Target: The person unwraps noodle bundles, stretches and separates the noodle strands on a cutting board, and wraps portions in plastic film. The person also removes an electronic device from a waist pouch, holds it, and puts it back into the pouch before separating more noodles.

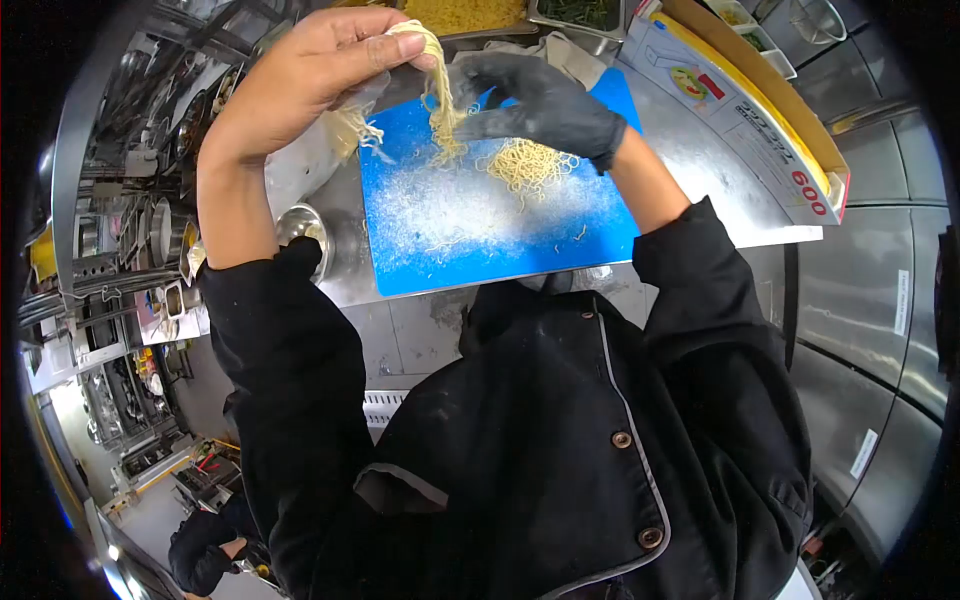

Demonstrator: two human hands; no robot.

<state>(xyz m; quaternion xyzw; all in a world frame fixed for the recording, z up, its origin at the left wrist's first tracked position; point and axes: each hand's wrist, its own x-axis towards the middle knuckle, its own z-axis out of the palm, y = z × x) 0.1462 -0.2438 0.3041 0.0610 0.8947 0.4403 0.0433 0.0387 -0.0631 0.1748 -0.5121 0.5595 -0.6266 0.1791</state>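
Note:
A bundle of thin yellow noodles point(441, 92) hangs down from my left hand point(345, 58), which is bare and pinches its top between thumb and fingers. My right hand point(545, 105) wears a black glove. Its fingers are curved and apart, with the tips close to the hanging strands; I cannot tell whether they touch. Below the right hand, a loose pile of noodles point(528, 168) lies on a blue cutting board point(400, 262) dusted with white flour. The lower ends of the bundle hang down over the board. A clear plastic bag point(310, 160) with noodles in it sits left of the board.
A long cardboard box point(735, 110) stands to the right. Metal trays of yellow food point(465, 14) and green vegetables point(580, 10) are at the back, near a cloth point(550, 55). A steel bowl point(318, 235) sits at the left. Another person point(215, 545) is at lower left.

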